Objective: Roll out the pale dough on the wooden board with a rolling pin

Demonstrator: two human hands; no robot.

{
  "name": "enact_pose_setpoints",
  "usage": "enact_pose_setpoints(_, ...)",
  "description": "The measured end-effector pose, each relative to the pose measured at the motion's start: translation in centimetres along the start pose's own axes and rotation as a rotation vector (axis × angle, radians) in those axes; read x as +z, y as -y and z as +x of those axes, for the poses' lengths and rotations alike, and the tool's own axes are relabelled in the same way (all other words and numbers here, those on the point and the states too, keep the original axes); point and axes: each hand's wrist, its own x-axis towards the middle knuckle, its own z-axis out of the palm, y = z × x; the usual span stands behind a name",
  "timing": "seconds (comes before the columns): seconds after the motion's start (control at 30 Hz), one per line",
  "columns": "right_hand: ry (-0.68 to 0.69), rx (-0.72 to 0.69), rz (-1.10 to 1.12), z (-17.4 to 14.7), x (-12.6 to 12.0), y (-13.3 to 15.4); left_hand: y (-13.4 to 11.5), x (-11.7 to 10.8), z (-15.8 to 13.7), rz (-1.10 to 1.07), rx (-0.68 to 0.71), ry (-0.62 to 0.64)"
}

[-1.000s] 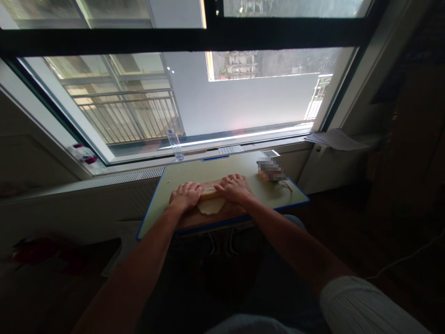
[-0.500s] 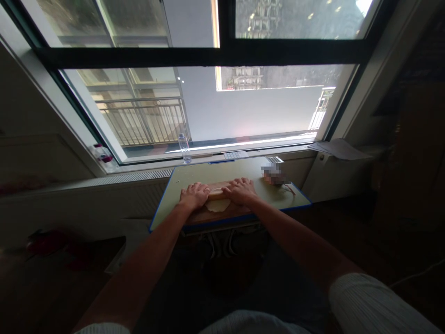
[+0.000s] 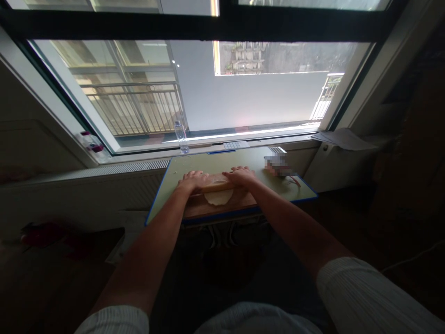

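A light wooden rolling pin [image 3: 218,186] lies crosswise over a flat, pale sheet of dough [image 3: 218,198]. My left hand [image 3: 192,180] is on the pin's left end, fingers bent over it toward the window. On the right end rests my right hand [image 3: 242,176], its fingers likewise over the pin. Both hands hide the pin's ends. Part of the dough shows on my side of the pin, with a little pale surface beyond it. Beneath is a brown wooden board [image 3: 200,212], set on a pale green table with a blue edge [image 3: 158,197].
A blurred-out item [image 3: 278,164] sits on the table's right part. Along the windowsill stand a clear bottle [image 3: 181,138] and a bottle with a purple label [image 3: 92,143]. Papers [image 3: 344,138] lie on a surface to the right. The window is straight ahead.
Both hands have pushed the rolling pin a little forward, away from me, and more dough shows on my side. The camera view has tipped slightly downward.
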Motion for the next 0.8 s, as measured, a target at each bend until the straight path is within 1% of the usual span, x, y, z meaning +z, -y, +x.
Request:
enact_pose_setpoints(0.1, -0.074, -0.021, 0.000, -0.8, 0.4, -0.1, -0.4, -0.4, -0.6, -0.055, -0.095, 0.050)
enact_pose_setpoints(0.17, -0.087, -0.030, -0.006, -1.4, 0.4, -0.1, -0.7, -0.7, -1.2, -0.043, -0.088, 0.054)
enact_pose_setpoints(0.3, -0.062, -0.044, -0.040, -2.2, 0.2, 0.0, -1.3, -1.1, -2.2, -0.030, -0.087, 0.064)
enact_pose_setpoints(0.4, -0.079, -0.072, -0.052, -2.5, 0.2, -0.1, -1.5, -1.2, -2.7, -0.029, -0.081, 0.063)
enact_pose_setpoints(0.53, -0.089, -0.092, -0.065, -2.7, 0.4, -0.2, -1.6, -1.4, -3.2, -0.026, -0.069, 0.060)
enact_pose_setpoints(0.7, -0.041, -0.107, -0.097, -3.1, 0.3, -0.2, -1.7, -1.2, -3.5, -0.025, -0.059, 0.041)
enact_pose_setpoints(0.8, -0.041, -0.114, -0.098, -3.5, 0.2, -0.1, -1.6, -1.0, -3.6, -0.027, -0.060, 0.034)
